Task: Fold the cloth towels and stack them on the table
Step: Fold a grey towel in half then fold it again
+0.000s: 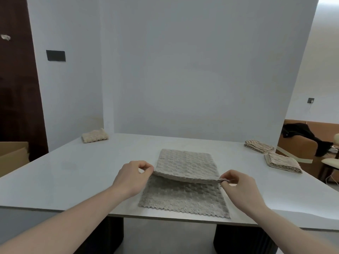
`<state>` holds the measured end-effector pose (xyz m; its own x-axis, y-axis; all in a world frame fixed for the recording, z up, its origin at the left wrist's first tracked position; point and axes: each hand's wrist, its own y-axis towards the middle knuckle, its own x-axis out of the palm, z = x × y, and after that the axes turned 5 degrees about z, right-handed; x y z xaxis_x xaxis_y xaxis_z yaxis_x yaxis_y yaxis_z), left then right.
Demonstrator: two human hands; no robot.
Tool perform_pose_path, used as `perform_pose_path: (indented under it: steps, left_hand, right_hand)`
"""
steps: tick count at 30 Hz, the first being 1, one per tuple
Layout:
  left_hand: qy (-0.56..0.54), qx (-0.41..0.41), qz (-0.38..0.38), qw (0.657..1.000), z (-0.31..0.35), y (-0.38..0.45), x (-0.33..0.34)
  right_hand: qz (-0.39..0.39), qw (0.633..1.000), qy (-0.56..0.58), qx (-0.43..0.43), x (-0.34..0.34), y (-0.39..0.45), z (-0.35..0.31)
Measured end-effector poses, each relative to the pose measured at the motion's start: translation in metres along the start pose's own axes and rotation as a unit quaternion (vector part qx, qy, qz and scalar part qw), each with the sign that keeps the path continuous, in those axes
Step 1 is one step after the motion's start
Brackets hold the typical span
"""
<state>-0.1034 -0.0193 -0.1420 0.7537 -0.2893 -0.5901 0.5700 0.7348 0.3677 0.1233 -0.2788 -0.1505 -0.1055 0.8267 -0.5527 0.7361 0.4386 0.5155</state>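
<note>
White walls back a pale table [73,180] that fills the lower half of the head view, with a beige towel [185,182] lying at lower centre near the front edge. Left hand [132,177] and right hand [238,187] each pinch one corner of its raised layer, held above the lower half, so this fold is judged incomplete. One folded towel [94,135] sits at centre left and two folded towels [271,156] at centre right; stacking remains.
</note>
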Motion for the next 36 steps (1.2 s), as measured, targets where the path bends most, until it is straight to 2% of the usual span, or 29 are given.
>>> perform_pose_path:
  steps: [8,15,19,22,25,27,30,36]
  left_hand:
    - [0.076,0.003,-0.02,0.997,-0.003,-0.049,-0.006]
    - [0.138,0.015,-0.044,0.989,-0.004,-0.061,-0.006]
    - [0.193,0.026,-0.076,0.978,-0.006,-0.063,-0.005]
    - [0.192,0.043,-0.033,0.98,0.001,-0.057,0.001]
    - [0.142,0.08,-0.013,0.987,0.02,-0.049,0.017]
    - [0.133,0.119,-0.047,0.983,0.032,-0.043,0.033]
    - [0.195,0.163,-0.108,0.961,0.041,-0.035,0.062]
    - [0.28,0.128,-0.216,0.927,0.028,-0.027,0.101]
  right_hand:
    - [-0.049,0.997,-0.057,-0.02,-0.011,-0.04,0.008]
    - [-0.095,0.989,-0.113,-0.018,-0.018,-0.057,0.016]
    - [-0.119,0.983,-0.126,-0.053,-0.016,-0.061,0.019]
    - [-0.095,0.988,-0.111,-0.055,-0.011,-0.056,0.017]
    - [-0.07,0.992,-0.092,-0.054,0.005,-0.044,0.008]
    - [-0.092,0.989,-0.104,-0.05,0.02,-0.036,0.002]
    - [-0.151,0.976,-0.149,-0.052,0.043,-0.026,-0.005]
    - [-0.233,0.942,-0.242,-0.022,0.066,-0.027,-0.002]
